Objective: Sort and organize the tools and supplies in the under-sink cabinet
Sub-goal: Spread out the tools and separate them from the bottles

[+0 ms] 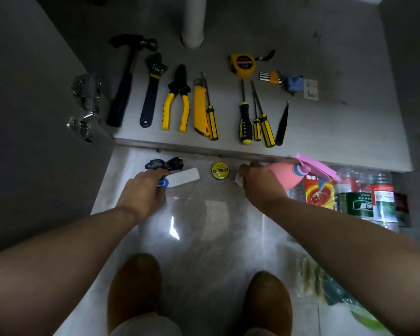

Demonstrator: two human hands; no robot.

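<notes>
Mid-sort, I judge — tool row [199, 110] sits on the cabinet floor [325, 127], my left grip [143, 190] curled on the blue-capped white piece [184, 177], right grip [260, 185] pinching a white scrap [238, 181], both on the tiles [204, 214] by the tape roll [220, 170] — nxt: lift them into cab. w/o knocking tools.

Our left hand [143, 187] grips the blue end of a white bar [184, 176] on the floor tiles [204, 258]; our right hand [260, 185] curls round a small white scrap [238, 181] beside a pink spray bottle [283, 174]. A yellow tape roll [220, 170] lies between them. Hammer [125, 78], wrench [152, 90] and pliers [177, 100] lie side by side on the cabinet floor [325, 122].
</notes>
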